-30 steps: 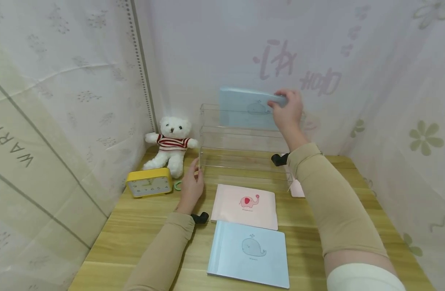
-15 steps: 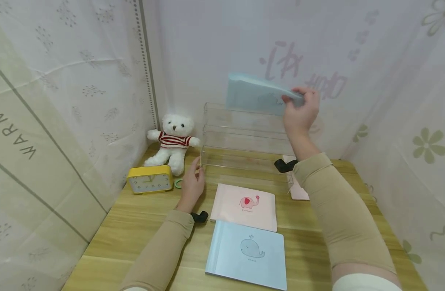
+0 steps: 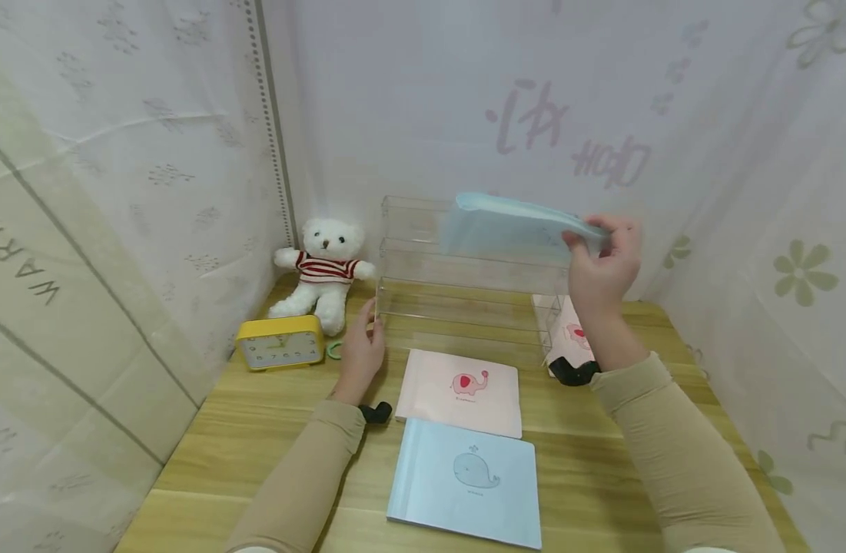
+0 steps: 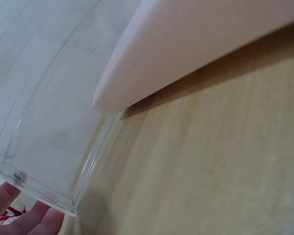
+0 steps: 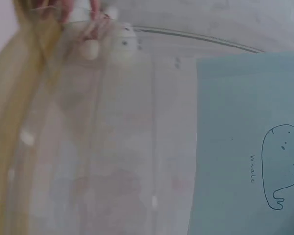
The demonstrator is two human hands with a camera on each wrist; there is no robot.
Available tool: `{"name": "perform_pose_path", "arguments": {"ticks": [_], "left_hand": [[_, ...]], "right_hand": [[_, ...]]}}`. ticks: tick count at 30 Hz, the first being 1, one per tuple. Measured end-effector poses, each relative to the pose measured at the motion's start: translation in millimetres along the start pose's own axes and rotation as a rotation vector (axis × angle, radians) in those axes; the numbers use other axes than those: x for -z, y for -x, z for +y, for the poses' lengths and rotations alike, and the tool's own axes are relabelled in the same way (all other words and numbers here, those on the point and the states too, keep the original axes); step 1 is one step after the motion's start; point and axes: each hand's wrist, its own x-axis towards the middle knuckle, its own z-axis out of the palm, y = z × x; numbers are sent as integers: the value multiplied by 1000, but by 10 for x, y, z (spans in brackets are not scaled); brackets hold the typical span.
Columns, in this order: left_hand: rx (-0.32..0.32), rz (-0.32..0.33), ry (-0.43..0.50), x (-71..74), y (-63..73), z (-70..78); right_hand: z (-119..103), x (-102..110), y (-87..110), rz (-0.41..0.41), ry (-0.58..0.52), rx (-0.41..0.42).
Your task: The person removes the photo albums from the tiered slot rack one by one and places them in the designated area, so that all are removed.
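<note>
My right hand (image 3: 605,269) pinches a light-blue whale booklet (image 3: 512,226) by its right end, in front of the upper tiers of a clear acrylic rack (image 3: 457,311). In the right wrist view, its cover shows a whale drawing and the word "Whale". My left hand (image 3: 363,349) grips the rack's lower left side; in the left wrist view its fingers (image 4: 32,220) wrap the clear side panel. On the table before the rack lie a pink elephant booklet (image 3: 426,384) and, nearer me, a second blue whale booklet (image 3: 429,484).
A white teddy bear (image 3: 329,269) in a striped sweater sits left of the rack. Before it stands a yellow alarm clock (image 3: 280,342), with a small green ring (image 3: 334,350) beside it. Another pink elephant booklet (image 3: 568,330) is at the rack's right end. Patterned curtains (image 3: 153,192) surround the wooden table.
My right hand has carried the blue booklet to the right, first up and then down, and its top edge now tilts toward me. My left hand keeps its grip on the rack.
</note>
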Motion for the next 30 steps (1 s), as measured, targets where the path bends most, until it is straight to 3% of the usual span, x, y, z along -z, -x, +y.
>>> {"name": "perform_pose_path", "arguments": {"ticks": [8,13,21,30], "left_hand": [[19,-29,15,12,24,-6],[11,-18,14,4,22,-3],[16,-17,33,-10,-18,-9],[23,-36,41,14,2,-1]], "right_hand": [[259,486,524,-169,34,-31],[358,826,774,-208,47,0],[580,1450,903,-288,134,-72],[890,2058,917,-310,269,-178]]}}
